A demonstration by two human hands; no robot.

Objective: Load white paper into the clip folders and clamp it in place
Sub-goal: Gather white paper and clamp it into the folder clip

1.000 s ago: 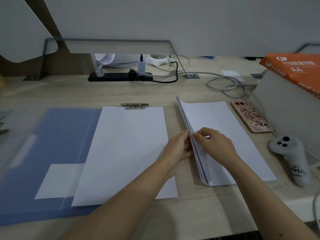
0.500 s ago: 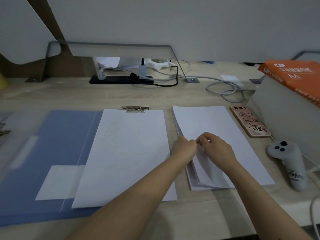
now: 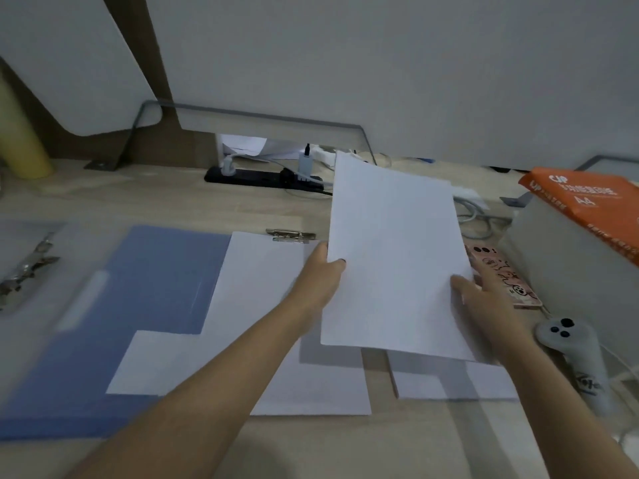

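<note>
Head view: both hands hold a sheaf of white paper [image 3: 394, 257] raised above the desk, left hand [image 3: 321, 274] pinching its left edge, right hand [image 3: 480, 299] its right edge. The open blue folder [image 3: 152, 292] lies left, its metal clip [image 3: 290, 234] at the far edge.

Lifted sheet [image 3: 394, 257] hides most of paper stack [image 3: 456, 385]; phone [image 3: 501, 281] partly covered.

A pale grey partition [image 3: 380, 63] closes off the far side of the light wood-grain table [image 3: 173, 202], propped by thin grey metal brackets [image 3: 131, 143] screwed to the tabletop. Brown wooden panelling [image 3: 138, 36] shows behind it on the left (a second rounded grey panel [image 3: 69, 63] overlaps it). The light is dim and even, with soft shadows.
</note>
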